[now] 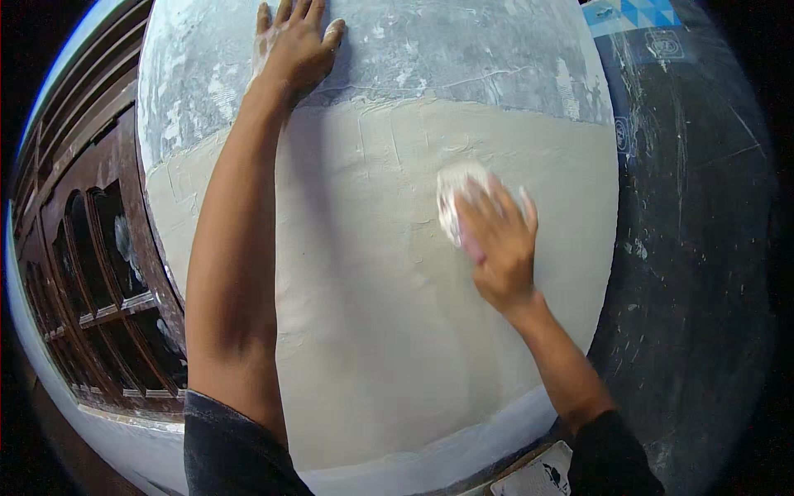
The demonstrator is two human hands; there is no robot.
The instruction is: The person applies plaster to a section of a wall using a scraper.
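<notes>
A broad wall surface (372, 331) fills the middle, coated with cream-coloured putty below and bare patchy grey-blue (463, 58) above. High on the grey part rests my left hand (296, 50), fingers spread and holding nothing. My right hand (500, 236) is wrapped round a small pad (453, 194), thickly smeared with white putty and pinkish along its lower edge. The pad is against the putty-coated area, right of centre. Motion blurs this hand, and the pad's exact kind cannot be made out. Thin ridges and streaks mark the putty near its upper border.
On the left is a dark brown wooden window frame (124, 306) with arched openings, spotted with white. A dark sheet (686, 215) with white splashes hangs on the right, topped by a blue patterned strip (637, 15). A whitish tray-like object (538, 473) lies at the bottom.
</notes>
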